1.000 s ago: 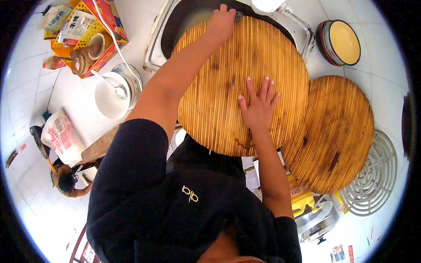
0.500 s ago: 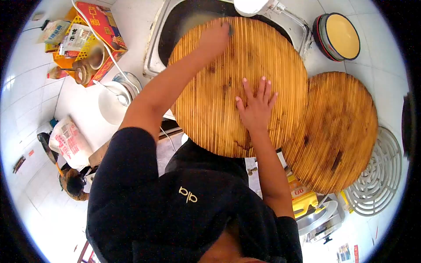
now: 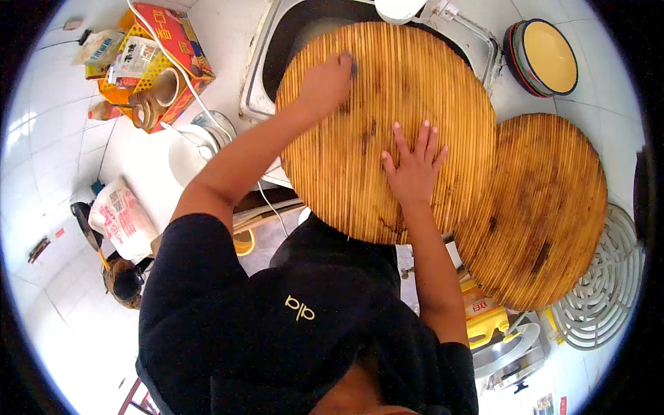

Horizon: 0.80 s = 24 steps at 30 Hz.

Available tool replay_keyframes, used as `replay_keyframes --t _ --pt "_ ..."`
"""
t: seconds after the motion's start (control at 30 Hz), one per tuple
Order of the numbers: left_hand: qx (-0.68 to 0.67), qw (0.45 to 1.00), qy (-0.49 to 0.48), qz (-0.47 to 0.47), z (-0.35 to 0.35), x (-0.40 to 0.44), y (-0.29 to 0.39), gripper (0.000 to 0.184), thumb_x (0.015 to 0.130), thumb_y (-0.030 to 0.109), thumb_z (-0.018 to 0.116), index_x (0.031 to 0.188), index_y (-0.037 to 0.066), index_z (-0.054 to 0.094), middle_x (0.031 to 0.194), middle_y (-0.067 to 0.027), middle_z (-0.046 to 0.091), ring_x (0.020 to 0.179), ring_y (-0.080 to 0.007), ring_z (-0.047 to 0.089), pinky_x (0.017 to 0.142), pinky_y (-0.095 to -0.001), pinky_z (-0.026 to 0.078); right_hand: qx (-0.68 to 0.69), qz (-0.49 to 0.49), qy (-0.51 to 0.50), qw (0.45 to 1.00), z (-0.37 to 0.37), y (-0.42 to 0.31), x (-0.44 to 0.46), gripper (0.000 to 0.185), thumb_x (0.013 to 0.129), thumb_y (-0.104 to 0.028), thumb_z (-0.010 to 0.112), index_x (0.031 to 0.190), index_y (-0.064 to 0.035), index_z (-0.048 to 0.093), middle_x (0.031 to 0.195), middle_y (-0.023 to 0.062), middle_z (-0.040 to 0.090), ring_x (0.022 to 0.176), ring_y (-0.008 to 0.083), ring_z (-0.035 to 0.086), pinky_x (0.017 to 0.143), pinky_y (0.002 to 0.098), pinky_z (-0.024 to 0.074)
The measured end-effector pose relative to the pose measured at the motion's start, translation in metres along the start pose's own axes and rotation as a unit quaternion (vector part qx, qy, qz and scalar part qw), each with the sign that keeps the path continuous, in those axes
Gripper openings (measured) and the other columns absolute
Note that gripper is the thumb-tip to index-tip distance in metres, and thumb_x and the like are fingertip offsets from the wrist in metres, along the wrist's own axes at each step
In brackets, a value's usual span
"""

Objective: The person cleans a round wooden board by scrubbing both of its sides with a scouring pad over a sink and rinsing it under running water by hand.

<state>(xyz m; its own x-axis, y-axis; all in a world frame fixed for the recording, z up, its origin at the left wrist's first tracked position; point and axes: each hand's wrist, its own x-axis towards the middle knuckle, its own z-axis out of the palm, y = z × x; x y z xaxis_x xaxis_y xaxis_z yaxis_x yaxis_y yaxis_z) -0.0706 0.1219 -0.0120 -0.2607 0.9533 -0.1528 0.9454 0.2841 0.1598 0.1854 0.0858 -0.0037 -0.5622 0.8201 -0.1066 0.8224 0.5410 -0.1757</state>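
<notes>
A large round board of thin wooden or bamboo strips (image 3: 387, 200) lies over the sink (image 3: 261, 90), hiding most of its basin. My left hand (image 3: 326, 84) is closed around a small dark grey scouring pad (image 3: 354, 68), pressed on the board's upper left part. Most of the pad is hidden by the fingers. My right hand (image 3: 413, 169) lies flat with fingers spread near the board's middle, holding nothing. A second round board (image 3: 546, 207), darkly stained, sits to the right, partly under the first.
Stacked bowls (image 3: 550, 57) stand at the back right. A grey ring-patterned rack (image 3: 602, 283) is beside the second board. At the left are a red and yellow box (image 3: 176, 34) of jars and packets, a white pot (image 3: 187, 159) and a printed bag (image 3: 123, 218).
My left hand has slid the scouring pad a little down and toward me along the board. My right hand stays flat in place. The whole view has shifted slightly.
</notes>
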Motion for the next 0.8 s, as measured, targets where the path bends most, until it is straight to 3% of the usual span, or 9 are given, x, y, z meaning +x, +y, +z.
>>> replay_keyframes --t 0.1,0.2,0.3,0.4,0.5,0.6,0.7,0.77,0.8 --pt "-0.019 1.0 0.006 -0.002 0.018 0.017 -0.007 0.037 0.084 0.021 0.058 0.115 0.003 0.052 0.102 -0.0212 0.061 0.089 -0.0386 0.064 0.072 -0.0484 0.054 0.006 0.001 -0.01 1.0 -0.002 -0.001 -0.005 0.06 0.09 -0.048 0.051 0.145 -0.0323 0.035 0.154 0.0185 0.019 0.142 0.0374 0.017 0.111 0.0611 0.0102" --pt "-0.001 0.999 -0.001 -0.049 0.032 0.095 -0.023 0.027 0.084 0.02 0.057 0.107 0.005 0.058 0.096 -0.019 0.064 0.087 -0.0379 0.065 0.071 -0.0485 0.054 0.009 -0.004 0.0 1.0 -0.002 0.001 0.002 0.059 0.09 -0.047 0.05 0.145 -0.0319 0.035 0.154 0.0185 0.019 0.142 0.0371 0.017 0.111 0.061 0.0099" --pt "-0.045 0.997 -0.01 -0.064 0.025 0.081 -0.018 0.022 0.083 0.02 0.057 0.096 0.005 0.064 0.092 -0.0183 0.067 0.085 -0.0368 0.066 0.071 -0.0484 0.054 0.009 -0.008 0.0 1.0 -0.004 -0.002 -0.002 0.059 0.09 -0.047 0.051 0.145 -0.0315 0.036 0.154 0.0186 0.019 0.142 0.0373 0.017 0.112 0.0606 0.01" --pt "-0.017 0.999 0.043 0.006 0.026 0.016 -0.007 0.022 0.081 0.021 0.057 0.091 0.004 0.066 0.09 -0.0187 0.068 0.083 -0.0361 0.067 0.071 -0.0488 0.054 0.004 -0.006 0.0 1.0 -0.002 -0.002 0.001 0.059 0.09 -0.047 0.051 0.145 -0.0311 0.037 0.154 0.0189 0.02 0.142 0.0378 0.017 0.112 0.0604 0.0103" --pt "-0.034 0.998 0.043 0.006 0.041 0.053 -0.025 0.023 0.081 0.022 0.057 0.095 0.004 0.064 0.09 -0.0184 0.068 0.083 -0.0355 0.067 0.071 -0.0493 0.053 0.006 -0.006 -0.002 1.0 -0.005 -0.002 0.001 0.059 0.089 -0.047 0.051 0.145 -0.0308 0.037 0.154 0.0191 0.021 0.142 0.0381 0.017 0.111 0.0608 0.0104" --pt "-0.047 0.992 -0.049 -0.11 0.024 0.095 -0.013 0.019 0.079 0.015 0.058 0.09 0.002 0.066 0.094 -0.0188 0.067 0.09 -0.0334 0.066 0.074 -0.046 0.053 0.018 -0.006 0.008 1.0 -0.007 0.001 0.001 0.059 0.09 -0.046 0.051 0.145 -0.0302 0.037 0.154 0.0196 0.02 0.142 0.038 0.017 0.111 0.0615 0.0104" --pt "-0.066 0.996 0.029 -0.046 0.021 0.062 -0.017 0.02 0.081 0.017 0.056 0.094 0.004 0.065 0.098 -0.018 0.066 0.093 -0.0334 0.065 0.077 -0.0453 0.053 0.013 -0.009 0.02 1.0 -0.002 -0.001 0.0 0.059 0.09 -0.046 0.05 0.145 -0.0291 0.037 0.154 0.0197 0.02 0.142 0.0381 0.017 0.111 0.0622 0.0103" --pt "-0.064 0.994 -0.066 -0.05 0.009 0.019 -0.003 0.023 0.081 0.018 0.056 0.098 0.004 0.063 0.1 -0.0182 0.065 0.092 -0.0341 0.064 0.078 -0.0449 0.052 -0.008 0.001 0.011 1.0 -0.002 -0.006 0.001 0.059 0.09 -0.046 0.049 0.145 -0.0283 0.036 0.154 0.0197 0.02 0.142 0.039 0.017 0.111 0.0629 0.0104" --pt "-0.06 0.997 -0.046 -0.019 0.01 0.002 -0.003 0.024 0.082 0.019 0.056 0.098 0.004 0.062 0.097 -0.0187 0.065 0.089 -0.0355 0.064 0.075 -0.0463 0.052 -0.043 -0.011 -0.014 0.999 -0.002 -0.014 0.002 0.059 0.091 -0.045 0.048 0.145 -0.0279 0.036 0.154 0.0193 0.02 0.142 0.0395 0.017 0.11 0.0631 0.0104"
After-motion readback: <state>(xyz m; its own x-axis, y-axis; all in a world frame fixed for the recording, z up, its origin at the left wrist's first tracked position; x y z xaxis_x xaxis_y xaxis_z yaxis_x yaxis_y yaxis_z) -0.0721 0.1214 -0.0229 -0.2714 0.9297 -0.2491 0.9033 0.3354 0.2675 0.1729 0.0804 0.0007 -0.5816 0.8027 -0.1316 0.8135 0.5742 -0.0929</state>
